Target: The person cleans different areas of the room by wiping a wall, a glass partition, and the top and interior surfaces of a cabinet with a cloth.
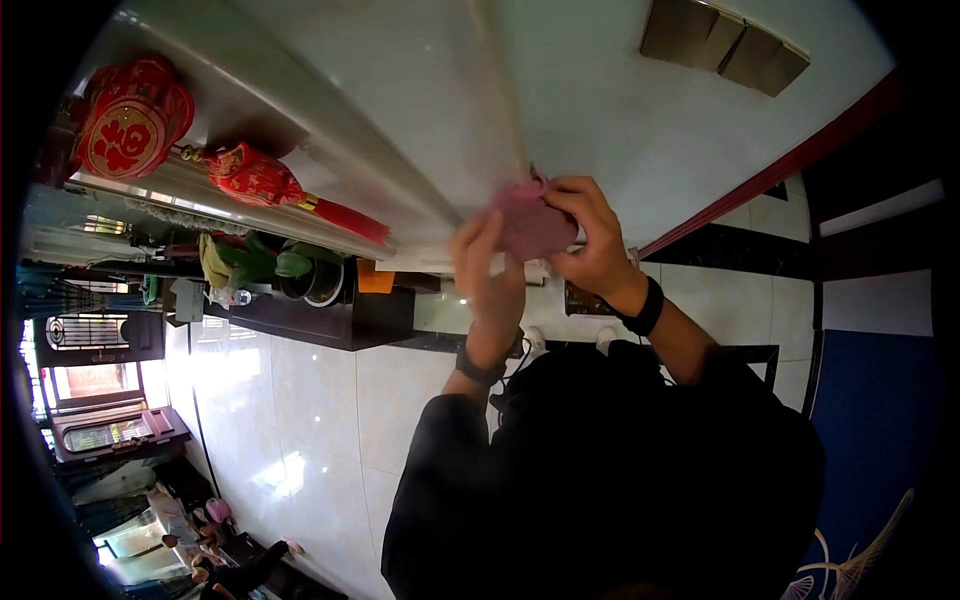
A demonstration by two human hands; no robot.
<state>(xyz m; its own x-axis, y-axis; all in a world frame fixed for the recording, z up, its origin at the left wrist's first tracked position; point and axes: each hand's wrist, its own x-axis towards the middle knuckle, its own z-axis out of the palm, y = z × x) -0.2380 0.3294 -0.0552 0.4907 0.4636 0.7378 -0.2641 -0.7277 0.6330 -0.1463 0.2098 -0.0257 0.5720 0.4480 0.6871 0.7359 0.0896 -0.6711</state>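
A pink cloth (538,225), bunched and slightly blurred, is up against the pale wall near its moulded edge. My right hand (597,238) grips the right side of the cloth, its fingers and thumb bent around it. At the left side of the cloth is my left hand (487,265), smeared by motion, with its fingers and thumb closed on the cloth's edge. Dark bands circle both wrists.
Red hanging ornaments (133,125) with a tassel (350,220) are at the upper left. A switch plate (724,46) is on the wall. A dark cabinet (370,318) bears a potted plant (290,264). People (205,570) are in the far lower left.
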